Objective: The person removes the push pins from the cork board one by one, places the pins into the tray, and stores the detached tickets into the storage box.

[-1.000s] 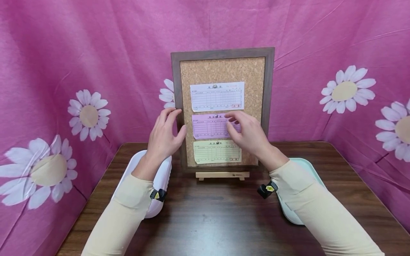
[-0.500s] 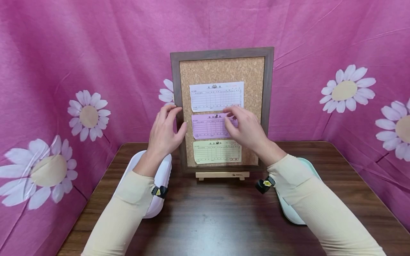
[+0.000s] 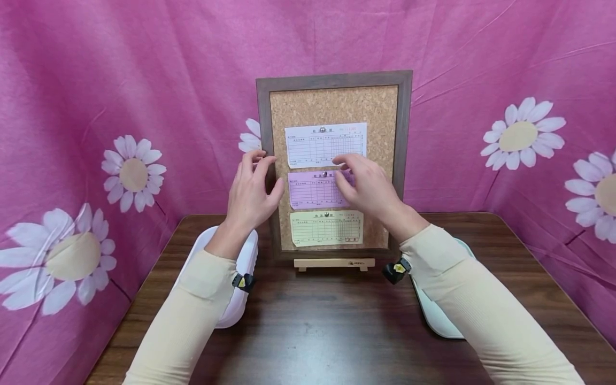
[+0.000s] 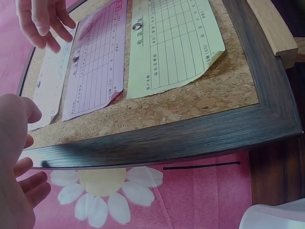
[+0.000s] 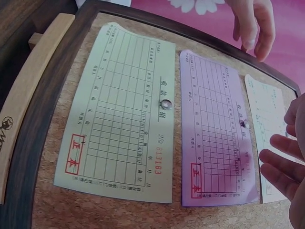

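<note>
You've got three slips on the cork board (image 3: 337, 104), stacked in one column: white slip (image 3: 308, 147) on top, purple slip (image 3: 313, 192) in the middle, green slip (image 3: 322, 230) at the bottom. Green sits low, near the frame's bottom edge; bare cork shows above the white one.

Hands: both released, nothing held. Left hand (image 3: 252, 192) is at the board's left frame edge, fingers loosely bent; can't tell if it touches. Right hand (image 3: 368, 187) is in front of the white and purple slips' right halves; contact there unclear too.

Why it's laid out so: one pin per slip, top centre, so each hangs from its heading and the form below stays readable. Only the top is fixed, which probably explains the lifted lower-left corners. Board stands on the wooden stand (image 3: 334, 264), presumably so the slips face you. Trays likely sit off to the sides to leave the board reachable.

Count: 1 board, 1 stand, 3 slips, 3 pins (white's (image 3: 323, 130), purple's (image 3: 324, 174), green's (image 3: 326, 214)), 2 trays on the desk (image 3: 308, 331): white tray (image 3: 249, 259) left, pale green tray (image 3: 439, 321) right.
</note>
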Action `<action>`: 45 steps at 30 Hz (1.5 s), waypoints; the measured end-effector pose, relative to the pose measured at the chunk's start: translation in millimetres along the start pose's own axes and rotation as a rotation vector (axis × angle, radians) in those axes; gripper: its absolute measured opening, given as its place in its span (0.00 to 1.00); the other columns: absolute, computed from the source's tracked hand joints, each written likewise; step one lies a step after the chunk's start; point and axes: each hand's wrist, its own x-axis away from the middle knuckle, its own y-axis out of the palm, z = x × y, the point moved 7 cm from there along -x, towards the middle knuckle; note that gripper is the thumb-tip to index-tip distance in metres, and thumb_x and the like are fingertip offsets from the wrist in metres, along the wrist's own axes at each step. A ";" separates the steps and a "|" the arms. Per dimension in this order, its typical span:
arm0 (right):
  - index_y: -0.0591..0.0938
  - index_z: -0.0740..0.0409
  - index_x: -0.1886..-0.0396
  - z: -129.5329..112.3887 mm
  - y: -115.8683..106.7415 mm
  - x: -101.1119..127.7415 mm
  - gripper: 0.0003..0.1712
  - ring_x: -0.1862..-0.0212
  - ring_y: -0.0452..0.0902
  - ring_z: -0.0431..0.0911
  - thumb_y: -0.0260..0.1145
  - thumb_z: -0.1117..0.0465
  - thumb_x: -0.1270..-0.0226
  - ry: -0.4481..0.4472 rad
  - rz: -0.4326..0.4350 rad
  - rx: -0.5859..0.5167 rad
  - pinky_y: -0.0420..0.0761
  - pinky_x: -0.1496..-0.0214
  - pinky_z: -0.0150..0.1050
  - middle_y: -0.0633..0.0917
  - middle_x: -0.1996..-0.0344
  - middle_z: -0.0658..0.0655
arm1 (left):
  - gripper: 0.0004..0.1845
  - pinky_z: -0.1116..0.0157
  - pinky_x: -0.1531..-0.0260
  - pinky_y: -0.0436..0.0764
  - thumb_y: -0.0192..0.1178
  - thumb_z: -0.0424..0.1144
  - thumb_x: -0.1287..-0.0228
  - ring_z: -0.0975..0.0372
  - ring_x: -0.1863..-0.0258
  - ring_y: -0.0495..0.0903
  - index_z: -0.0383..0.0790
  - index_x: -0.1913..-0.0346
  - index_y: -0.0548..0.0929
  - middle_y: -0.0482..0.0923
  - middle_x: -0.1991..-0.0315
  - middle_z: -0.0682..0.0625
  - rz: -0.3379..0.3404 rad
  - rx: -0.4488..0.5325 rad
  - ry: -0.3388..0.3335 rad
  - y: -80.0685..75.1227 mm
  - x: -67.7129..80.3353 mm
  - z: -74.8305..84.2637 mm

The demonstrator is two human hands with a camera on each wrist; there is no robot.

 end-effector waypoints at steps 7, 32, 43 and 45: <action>0.85 0.68 0.44 0.4 0.7 -6.9 0.15 0.52 0.89 0.58 0.64 0.65 0.24 0.006 -0.021 -0.001 0.86 0.47 0.55 0.91 0.52 0.66 | 0.22 0.44 0.38 0.80 0.65 0.39 0.30 0.42 0.32 0.73 0.34 0.37 0.83 0.66 0.28 0.35 0.021 0.014 -0.011 0.9 -4.9 -4.0; 0.84 0.69 0.44 2.7 2.3 -21.6 0.15 0.51 0.91 0.58 0.63 0.66 0.23 0.065 -0.046 -0.068 0.89 0.43 0.53 0.90 0.49 0.67 | 0.10 0.46 0.30 0.77 0.66 0.37 0.32 0.43 0.22 0.65 0.33 0.54 0.87 0.59 0.20 0.33 -0.014 0.310 -0.184 15.3 -15.7 -20.1; 0.85 0.69 0.44 4.4 0.5 -24.0 0.15 0.53 0.91 0.58 0.62 0.65 0.23 0.081 -0.043 -0.075 0.89 0.45 0.53 0.90 0.50 0.67 | 0.12 0.46 0.20 0.65 0.68 0.37 0.32 0.41 0.22 0.63 0.31 0.54 0.91 0.57 0.19 0.33 -0.070 0.395 -0.241 20.7 -20.3 -17.4; 0.84 0.68 0.44 4.8 0.5 -24.4 0.15 0.52 0.90 0.58 0.62 0.65 0.23 0.087 -0.044 -0.073 0.89 0.45 0.53 0.90 0.50 0.67 | 0.12 0.45 0.20 0.64 0.68 0.38 0.32 0.41 0.21 0.62 0.32 0.53 0.91 0.54 0.18 0.33 -0.095 0.404 -0.264 22.4 -20.4 -18.1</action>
